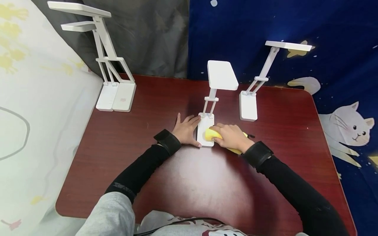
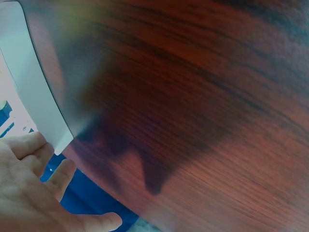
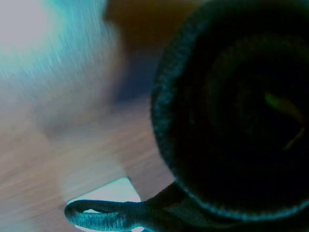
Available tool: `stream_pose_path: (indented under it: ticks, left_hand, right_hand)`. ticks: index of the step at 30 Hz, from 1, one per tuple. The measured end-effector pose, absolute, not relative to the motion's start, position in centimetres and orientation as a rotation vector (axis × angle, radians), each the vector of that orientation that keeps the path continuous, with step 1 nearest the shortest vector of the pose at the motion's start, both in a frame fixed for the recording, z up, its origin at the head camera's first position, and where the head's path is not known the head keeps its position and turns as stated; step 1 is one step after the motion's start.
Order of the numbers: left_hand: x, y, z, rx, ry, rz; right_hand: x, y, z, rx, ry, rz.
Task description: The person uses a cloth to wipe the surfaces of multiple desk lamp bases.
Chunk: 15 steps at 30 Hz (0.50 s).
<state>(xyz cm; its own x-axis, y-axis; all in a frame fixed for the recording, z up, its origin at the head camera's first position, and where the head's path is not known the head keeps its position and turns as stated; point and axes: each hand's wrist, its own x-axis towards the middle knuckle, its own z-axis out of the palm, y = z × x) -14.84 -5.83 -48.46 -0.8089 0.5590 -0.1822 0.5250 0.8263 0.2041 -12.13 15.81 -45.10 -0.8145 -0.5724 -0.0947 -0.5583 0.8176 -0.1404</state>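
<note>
In the middle of the table stands a white folding desk lamp [image 1: 222, 76], its head raised and its flat base [image 1: 203, 127] near the person. The left hand [image 1: 186, 130] lies along the base's left side, fingers spread, fingertips and thumb tip at its edge. In the left wrist view, the left hand's fingers [image 2: 36, 145] reach the white lamp's edge [image 2: 36, 82]. The right hand [image 1: 231, 136] grips a yellow object [image 1: 211, 134], one end over the lamp base; a short black piece shows beside the hand. Its kind I cannot tell. A dark cuff [image 3: 231, 116] fills much of the right wrist view.
At the back left, two white folding lamps [image 1: 124, 96] stand side by side. Another white lamp [image 1: 248, 106] stands at the right, its head over the table's back edge. A dark blue curtain [image 1: 236, 29] and grey cloth [image 1: 147, 39] hang behind the reddish-brown table [image 1: 124, 144].
</note>
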Motion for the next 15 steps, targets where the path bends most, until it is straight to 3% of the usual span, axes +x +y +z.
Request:
stream_pose_path:
  ticks: [9, 15]
  left_hand:
    - [-14.9, -5.9, -48.4, 0.836, 2.763, 0.241]
    - [-14.9, -5.8, -48.7, 0.834, 2.761, 0.248]
  right_hand:
    - [-7.8, 16.6, -44.7, -1.131, 2.650, -0.241]
    - [-9.6, 16.2, -43.1, -1.043, 2.765, -0.306]
